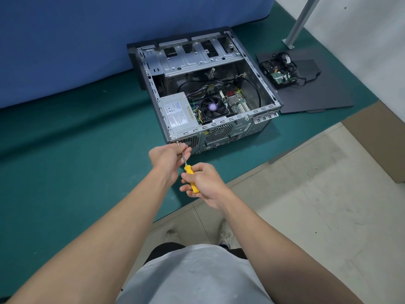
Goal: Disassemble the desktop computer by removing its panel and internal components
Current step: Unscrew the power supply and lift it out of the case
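Note:
The open computer case [153,88] lies on its side on the green table, its inside facing up. Within it are a grey power supply [178,113], a black CPU fan [212,108] and the motherboard [235,99]. A yellow-handled screwdriver [190,172] points at the near left corner of the case's rear face. My right hand [203,183] is closed around its handle. My left hand [167,157] pinches the metal shaft near the tip, right at the case corner. The screw itself is too small to make out.
The removed dark side panel [324,93] lies to the right of the case, with a drive and cables [279,71] on it. A blue partition [65,40] stands behind. A metal post [302,20] rises at the back right. The table edge [252,174] runs diagonally beside tiled floor.

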